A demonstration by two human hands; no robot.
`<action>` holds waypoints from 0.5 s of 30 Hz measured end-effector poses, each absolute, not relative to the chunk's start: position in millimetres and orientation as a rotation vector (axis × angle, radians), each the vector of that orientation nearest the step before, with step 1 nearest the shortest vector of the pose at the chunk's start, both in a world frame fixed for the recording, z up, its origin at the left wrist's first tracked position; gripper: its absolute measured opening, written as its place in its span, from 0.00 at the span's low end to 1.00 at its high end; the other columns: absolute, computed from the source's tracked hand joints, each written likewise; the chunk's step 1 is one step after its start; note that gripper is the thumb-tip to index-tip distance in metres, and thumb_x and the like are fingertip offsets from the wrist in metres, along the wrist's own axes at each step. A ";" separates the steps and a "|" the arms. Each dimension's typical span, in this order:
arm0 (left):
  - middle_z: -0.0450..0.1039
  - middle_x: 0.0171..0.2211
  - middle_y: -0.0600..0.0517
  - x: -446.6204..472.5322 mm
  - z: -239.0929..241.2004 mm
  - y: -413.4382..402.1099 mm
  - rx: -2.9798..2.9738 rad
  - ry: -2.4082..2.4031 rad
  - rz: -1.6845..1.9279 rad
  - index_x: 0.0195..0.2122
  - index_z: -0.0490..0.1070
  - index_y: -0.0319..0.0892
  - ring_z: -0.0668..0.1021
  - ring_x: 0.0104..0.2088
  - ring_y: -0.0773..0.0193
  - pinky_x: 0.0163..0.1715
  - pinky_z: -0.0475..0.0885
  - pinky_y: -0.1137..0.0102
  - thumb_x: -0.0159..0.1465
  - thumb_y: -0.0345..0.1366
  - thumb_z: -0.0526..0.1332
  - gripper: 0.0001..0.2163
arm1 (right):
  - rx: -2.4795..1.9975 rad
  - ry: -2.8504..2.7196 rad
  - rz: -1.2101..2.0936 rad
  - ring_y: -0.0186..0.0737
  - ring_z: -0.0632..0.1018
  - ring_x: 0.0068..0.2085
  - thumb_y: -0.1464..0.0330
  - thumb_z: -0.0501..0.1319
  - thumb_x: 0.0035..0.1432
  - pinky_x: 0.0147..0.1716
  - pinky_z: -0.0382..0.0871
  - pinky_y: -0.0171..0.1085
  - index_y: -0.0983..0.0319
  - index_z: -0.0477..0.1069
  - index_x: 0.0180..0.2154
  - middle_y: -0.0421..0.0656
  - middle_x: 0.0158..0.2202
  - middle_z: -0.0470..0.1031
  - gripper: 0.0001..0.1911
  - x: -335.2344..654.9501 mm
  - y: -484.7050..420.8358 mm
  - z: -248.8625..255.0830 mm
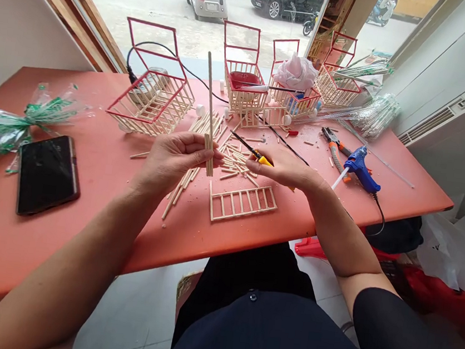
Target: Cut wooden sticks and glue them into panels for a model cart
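My left hand (187, 150) is closed around a few pale wooden sticks (210, 102), one long and upright, the others short and bunched beside it. In my right hand (286, 166) are scissors (263, 158) with yellow handles and dark blades; the blades point left toward the sticks, apart from them. Just below my hands, a small ladder-like frame (242, 203) of glued sticks lies flat on the table. Loose cut sticks (234, 160) are heaped behind and between my hands.
On the pink table (123, 251) stand several stick-built carts (152, 104) with red-edged rims. A blue glue gun (361, 169) and orange-handled pliers (334, 147) lie to the right. A black tablet (50, 176) and plastic-wrapped bundles (42, 113) lie left.
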State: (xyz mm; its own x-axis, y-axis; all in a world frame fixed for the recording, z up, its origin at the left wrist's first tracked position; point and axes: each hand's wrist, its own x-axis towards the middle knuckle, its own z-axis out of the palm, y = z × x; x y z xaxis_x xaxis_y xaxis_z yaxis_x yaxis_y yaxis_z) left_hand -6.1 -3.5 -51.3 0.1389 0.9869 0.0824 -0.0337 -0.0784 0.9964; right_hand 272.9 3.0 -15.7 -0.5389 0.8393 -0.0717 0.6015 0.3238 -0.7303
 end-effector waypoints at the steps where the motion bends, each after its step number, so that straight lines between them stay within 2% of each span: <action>1: 0.90 0.36 0.43 -6.5 -49.3 -4.7 1.303 1.042 1.158 0.41 0.87 0.40 0.94 0.42 0.42 0.48 0.92 0.51 0.50 0.52 0.87 0.26 | -1.294 -2.303 1.100 0.41 0.72 0.38 0.27 0.62 0.66 0.37 0.59 0.39 0.59 0.73 0.42 0.41 0.37 0.73 0.41 272.9 1.7 -13.3; 5: 0.91 0.35 0.43 -7.4 -41.7 -10.4 1.314 1.018 1.069 0.39 0.90 0.41 0.94 0.40 0.43 0.46 0.93 0.52 0.49 0.54 0.89 0.25 | -1.293 -2.357 1.246 0.37 0.68 0.33 0.29 0.62 0.69 0.32 0.56 0.37 0.59 0.72 0.45 0.37 0.33 0.69 0.38 272.4 -4.4 -2.5; 9: 0.92 0.37 0.41 -9.2 -36.9 -13.6 1.352 0.999 0.959 0.39 0.92 0.43 0.94 0.40 0.42 0.48 0.93 0.51 0.49 0.53 0.90 0.24 | -1.235 -2.403 1.262 0.37 0.68 0.34 0.30 0.62 0.69 0.32 0.58 0.37 0.59 0.71 0.43 0.38 0.33 0.69 0.38 272.4 -4.9 2.5; 15: 0.91 0.36 0.42 -10.0 -36.9 -14.2 1.353 0.950 0.874 0.37 0.92 0.43 0.94 0.41 0.38 0.50 0.94 0.49 0.49 0.53 0.90 0.22 | -1.277 -2.442 1.250 0.40 0.72 0.38 0.35 0.66 0.72 0.36 0.63 0.38 0.60 0.74 0.44 0.41 0.37 0.74 0.33 270.6 -1.6 2.2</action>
